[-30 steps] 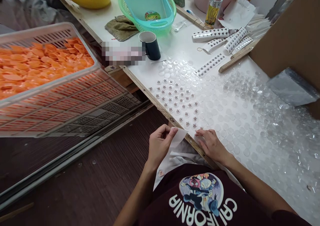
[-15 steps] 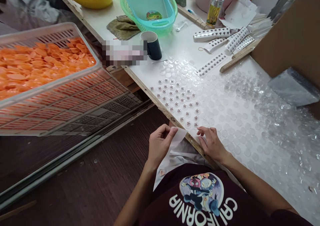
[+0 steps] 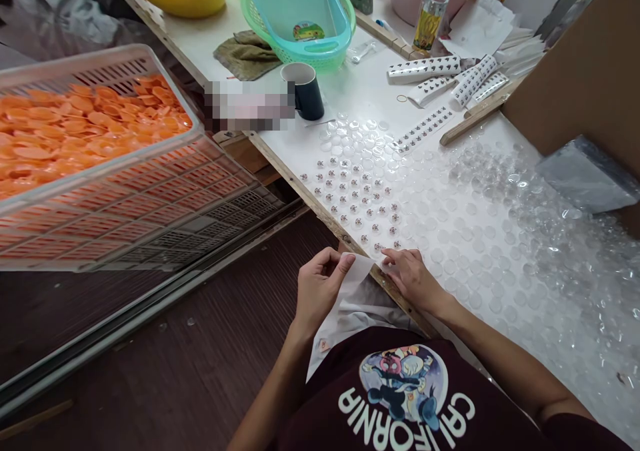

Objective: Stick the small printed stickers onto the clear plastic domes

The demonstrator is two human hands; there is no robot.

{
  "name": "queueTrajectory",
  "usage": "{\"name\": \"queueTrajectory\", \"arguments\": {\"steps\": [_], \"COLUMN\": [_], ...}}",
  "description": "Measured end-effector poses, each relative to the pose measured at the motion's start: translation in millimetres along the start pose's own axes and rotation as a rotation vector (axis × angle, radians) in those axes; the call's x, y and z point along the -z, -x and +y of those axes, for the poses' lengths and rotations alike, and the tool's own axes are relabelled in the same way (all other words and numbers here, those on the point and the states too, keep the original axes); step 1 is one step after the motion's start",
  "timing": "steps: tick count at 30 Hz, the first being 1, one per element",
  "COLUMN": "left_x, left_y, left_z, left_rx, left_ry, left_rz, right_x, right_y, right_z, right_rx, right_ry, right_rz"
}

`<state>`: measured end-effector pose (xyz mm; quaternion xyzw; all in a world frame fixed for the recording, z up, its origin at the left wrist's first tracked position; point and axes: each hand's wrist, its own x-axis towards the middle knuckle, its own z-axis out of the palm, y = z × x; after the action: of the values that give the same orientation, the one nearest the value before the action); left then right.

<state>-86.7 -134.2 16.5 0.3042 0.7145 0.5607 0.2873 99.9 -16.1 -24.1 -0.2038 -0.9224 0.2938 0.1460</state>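
My left hand (image 3: 323, 284) is closed, thumb against fingers, on a thin white paper strip (image 3: 357, 269) at the table's wooden edge. The strip hangs down over the edge towards my lap, and its printed face is hardly visible. Just right of it, my right hand (image 3: 413, 274) reaches over the edge with its index finger stretched out and the others loosely bent; I make out nothing in it. Its fingertips are close to the nearest clear discs with small printed stickers (image 3: 378, 246). Rows of such stickered discs (image 3: 354, 194) lie beyond, along the edge.
Plain clear discs (image 3: 470, 244) spread rightward into a heap (image 3: 565, 238). A sticker strip (image 3: 425, 128), rolled sticker sheets (image 3: 425, 69), a dark mug (image 3: 309, 98) and a teal basket (image 3: 315, 21) stand or lie farther back. A crate (image 3: 100, 171) of orange pieces is at left.
My right hand has shifted left towards the paper strip, and a stickered disc now shows just beyond its fingers. My left hand keeps its hold in the same place.
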Motion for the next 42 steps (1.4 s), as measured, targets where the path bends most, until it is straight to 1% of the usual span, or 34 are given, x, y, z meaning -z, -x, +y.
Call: {"name": "queueTrajectory", "arguments": {"steps": [4,7,10,13,15,17,19,21,24,26,27,29,32,34,36,38,42], "left_x": [0.5,1.2,1.8,1.9,1.5,1.0,0.8,1.3,2.5,2.8,2.6,1.6,-0.3,-0.7,-0.1,0.8,0.9], "left_y": [-0.6,-1.2,-1.6,-2.1,-2.3,-2.5,-2.6,-2.8,-3.3,-3.9,-4.1,-4.5,-4.4,-4.2,-4.2,-4.1,-3.8], "left_z": [-1.3,-2.1,-2.7,-3.9,-4.6,-4.6,-3.9,-2.9,-2.0,-2.3,-2.6,-3.2,-3.7,-3.7,-3.6,-3.7,-4.3], "left_rx": [-0.003,-0.004,-0.007,-0.003,0.0,0.003,0.004,0.005,0.002,0.0,-0.001,0.0,0.002,0.002,0.002,0.001,0.007], "left_ry": [-0.007,-0.011,-0.007,-0.001,-0.001,0.002,0.004,0.001,-0.009,-0.011,-0.011,-0.009,-0.004,-0.003,-0.008,-0.014,-0.009], "left_rz": [-0.002,-0.002,-0.006,-0.005,-0.003,-0.003,-0.004,-0.001,0.011,0.012,0.011,0.007,-0.002,-0.003,0.0,0.004,0.006], "right_x": [-2.5,0.5,10.5,21.4,24.5,23.5,21.1,20.8,27.5,33.5,35.6,36.4,30.3,24.7,20.6,18.3,13.9], "right_y": [-0.2,1.0,1.3,-1.1,-4.0,-7.2,-9.8,-11.3,-11.3,-10.1,-9.3,-7.6,-5.9,-6.0,-7.2,-8.7,-10.8], "right_z": [-1.0,-3.7,-8.5,-11.0,-9.5,-6.2,-3.2,-2.0,-4.6,-7.6,-8.9,-10.3,-9.2,-7.7,-6.9,-7.6,-14.3], "right_rx": [-0.027,-0.072,-0.167,-0.261,-0.296,-0.307,-0.293,-0.265,-0.243,-0.267,-0.294,-0.381,-0.523,-0.576,-0.589,-0.574,-0.467], "right_ry": [0.006,-0.041,-0.15,-0.308,-0.401,-0.42,-0.365,-0.284,-0.198,-0.179,-0.19,-0.254,-0.358,-0.37,-0.342,-0.279,-0.012], "right_rz": [0.008,0.027,0.042,-0.02,-0.059,-0.054,0.0,0.084,0.218,0.271,0.266,0.194,0.062,0.025,0.003,-0.02,-0.062]}}
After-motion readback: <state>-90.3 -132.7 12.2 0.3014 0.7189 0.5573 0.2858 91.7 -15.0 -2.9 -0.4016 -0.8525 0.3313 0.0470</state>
